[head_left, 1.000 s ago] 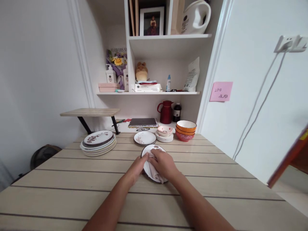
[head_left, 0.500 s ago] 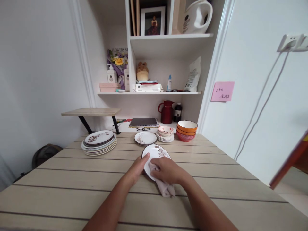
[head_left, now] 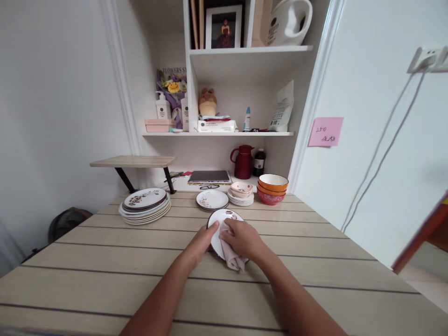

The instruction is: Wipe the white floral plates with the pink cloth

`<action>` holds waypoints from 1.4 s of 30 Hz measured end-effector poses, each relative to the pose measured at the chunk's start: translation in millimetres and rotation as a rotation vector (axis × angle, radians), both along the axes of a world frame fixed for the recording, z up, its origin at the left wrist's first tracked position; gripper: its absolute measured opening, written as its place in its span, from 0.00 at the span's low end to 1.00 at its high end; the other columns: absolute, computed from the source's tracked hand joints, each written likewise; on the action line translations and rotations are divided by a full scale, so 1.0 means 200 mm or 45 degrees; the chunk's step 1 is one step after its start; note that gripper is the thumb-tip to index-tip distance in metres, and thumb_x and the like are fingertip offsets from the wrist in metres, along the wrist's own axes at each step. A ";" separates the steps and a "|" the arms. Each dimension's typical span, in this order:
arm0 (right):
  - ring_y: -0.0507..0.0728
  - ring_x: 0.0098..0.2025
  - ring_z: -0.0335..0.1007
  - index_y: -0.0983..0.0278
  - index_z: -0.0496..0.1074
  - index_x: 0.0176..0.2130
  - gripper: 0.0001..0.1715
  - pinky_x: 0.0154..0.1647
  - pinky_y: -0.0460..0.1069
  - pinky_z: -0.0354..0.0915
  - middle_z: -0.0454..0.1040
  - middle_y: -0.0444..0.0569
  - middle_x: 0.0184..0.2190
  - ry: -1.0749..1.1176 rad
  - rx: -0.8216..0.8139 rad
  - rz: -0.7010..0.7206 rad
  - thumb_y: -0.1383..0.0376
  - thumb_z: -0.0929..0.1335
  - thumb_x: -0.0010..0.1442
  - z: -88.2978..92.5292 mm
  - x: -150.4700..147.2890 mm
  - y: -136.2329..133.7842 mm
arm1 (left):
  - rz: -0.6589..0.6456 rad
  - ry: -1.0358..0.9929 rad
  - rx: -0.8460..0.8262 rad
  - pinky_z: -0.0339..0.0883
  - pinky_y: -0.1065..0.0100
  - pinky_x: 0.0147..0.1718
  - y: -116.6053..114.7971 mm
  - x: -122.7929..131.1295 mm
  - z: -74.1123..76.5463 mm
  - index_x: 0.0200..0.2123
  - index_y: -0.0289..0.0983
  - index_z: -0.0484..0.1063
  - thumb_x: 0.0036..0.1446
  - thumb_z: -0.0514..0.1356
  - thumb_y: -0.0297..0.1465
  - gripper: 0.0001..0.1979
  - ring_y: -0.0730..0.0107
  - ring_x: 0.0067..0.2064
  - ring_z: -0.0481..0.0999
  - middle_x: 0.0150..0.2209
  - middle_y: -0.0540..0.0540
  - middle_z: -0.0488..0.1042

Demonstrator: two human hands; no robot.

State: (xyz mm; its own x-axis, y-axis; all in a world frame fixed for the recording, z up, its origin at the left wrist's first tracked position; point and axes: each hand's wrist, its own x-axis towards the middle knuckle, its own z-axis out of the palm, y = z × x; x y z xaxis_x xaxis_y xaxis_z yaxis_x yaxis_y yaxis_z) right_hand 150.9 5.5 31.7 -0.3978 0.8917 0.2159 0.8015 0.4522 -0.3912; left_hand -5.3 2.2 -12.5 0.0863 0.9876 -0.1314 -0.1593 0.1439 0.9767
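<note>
A white plate [head_left: 216, 242] with a dark rim and brown floral print is held just in front of me. My left hand [head_left: 201, 241] grips its left edge, thumb on the upper face and fingers out of sight beneath. Bunched in my right hand [head_left: 241, 239] is a pale pinkish cloth [head_left: 233, 256], pressed on the plate's face. The cloth's loose end hangs over the near edge of the plate. Part of the floral print is covered by the right hand.
Beyond the plate lie a small stack of similar plates [head_left: 212, 199], small dishes [head_left: 241, 198] and stacked bowls [head_left: 272, 189]. At the left, a taller plate stack [head_left: 145, 207] stands by a raised wooden shelf [head_left: 133, 161]. A red jug [head_left: 243, 162] stands at the back.
My right hand and the cloth have shifted slightly up the plate, away from me. My left hand keeps its hold on the edge. The view has tilted slightly.
</note>
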 end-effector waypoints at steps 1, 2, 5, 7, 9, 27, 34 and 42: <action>0.55 0.34 0.65 0.62 0.69 0.35 0.10 0.30 0.48 0.47 0.75 0.49 0.33 -0.029 -0.015 -0.012 0.58 0.65 0.57 0.01 0.01 0.00 | -0.005 0.004 0.000 0.64 0.68 0.33 0.00 0.00 0.00 0.41 0.32 0.76 0.50 0.62 0.50 0.27 0.64 0.34 0.75 0.33 0.42 0.79; 0.55 0.34 0.64 0.62 0.69 0.34 0.10 0.29 0.48 0.47 0.74 0.49 0.33 -0.056 -0.030 -0.008 0.58 0.65 0.57 0.01 0.02 0.00 | -0.009 0.009 0.000 0.64 0.68 0.33 0.00 0.00 0.00 0.41 0.32 0.76 0.50 0.62 0.50 0.27 0.64 0.34 0.75 0.33 0.42 0.79; 0.54 0.32 0.63 0.62 0.69 0.32 0.07 0.29 0.48 0.47 0.73 0.48 0.32 -0.117 -0.084 0.091 0.60 0.66 0.56 0.02 0.05 -0.02 | -0.025 0.018 0.001 0.65 0.68 0.34 0.00 -0.01 0.00 0.41 0.32 0.76 0.50 0.62 0.50 0.27 0.63 0.35 0.75 0.34 0.41 0.79; 0.53 0.31 0.62 0.63 0.69 0.31 0.07 0.28 0.48 0.48 0.73 0.48 0.31 -0.131 -0.127 0.208 0.61 0.66 0.55 0.02 0.06 -0.03 | -0.035 0.017 0.005 0.65 0.67 0.35 0.00 -0.02 -0.01 0.42 0.32 0.76 0.50 0.62 0.50 0.27 0.62 0.37 0.75 0.35 0.41 0.79; 0.53 0.30 0.62 0.63 0.70 0.32 0.08 0.29 0.48 0.48 0.73 0.47 0.30 -0.121 -0.143 0.287 0.60 0.67 0.54 0.02 0.06 -0.03 | -0.041 0.015 0.009 0.65 0.67 0.35 0.01 -0.02 -0.01 0.42 0.32 0.75 0.50 0.63 0.50 0.27 0.61 0.38 0.75 0.36 0.41 0.79; 0.56 0.36 0.66 0.62 0.68 0.36 0.08 0.30 0.48 0.48 0.75 0.50 0.36 -0.110 -0.006 -0.057 0.60 0.64 0.58 0.01 0.07 0.02 | -0.032 0.025 0.009 0.65 0.68 0.33 0.01 -0.02 -0.02 0.36 0.32 0.76 0.50 0.62 0.50 0.25 0.64 0.33 0.75 0.32 0.41 0.80; 0.53 0.30 0.62 0.61 0.69 0.32 0.08 0.27 0.47 0.47 0.72 0.46 0.30 -0.252 -0.192 0.294 0.60 0.67 0.52 0.04 0.12 -0.02 | -0.042 0.016 0.008 0.66 0.65 0.38 0.01 -0.02 -0.02 0.43 0.32 0.75 0.50 0.63 0.50 0.28 0.60 0.39 0.76 0.36 0.40 0.80; 0.55 0.35 0.65 0.62 0.71 0.36 0.08 0.32 0.47 0.51 0.75 0.48 0.34 -0.034 -0.035 0.406 0.62 0.66 0.55 0.03 0.02 -0.05 | -0.030 0.015 0.027 0.66 0.66 0.37 0.01 -0.02 -0.01 0.42 0.32 0.75 0.50 0.63 0.49 0.26 0.61 0.37 0.76 0.37 0.41 0.80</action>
State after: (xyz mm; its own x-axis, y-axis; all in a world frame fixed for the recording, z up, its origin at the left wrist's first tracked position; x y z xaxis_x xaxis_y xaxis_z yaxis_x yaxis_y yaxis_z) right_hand 154.7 -5.1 37.5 -0.6634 0.7265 0.1791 0.6312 0.6719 -0.3875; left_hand -8.7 4.1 -13.8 0.1081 0.9878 -0.1117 -0.1450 0.1269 0.9813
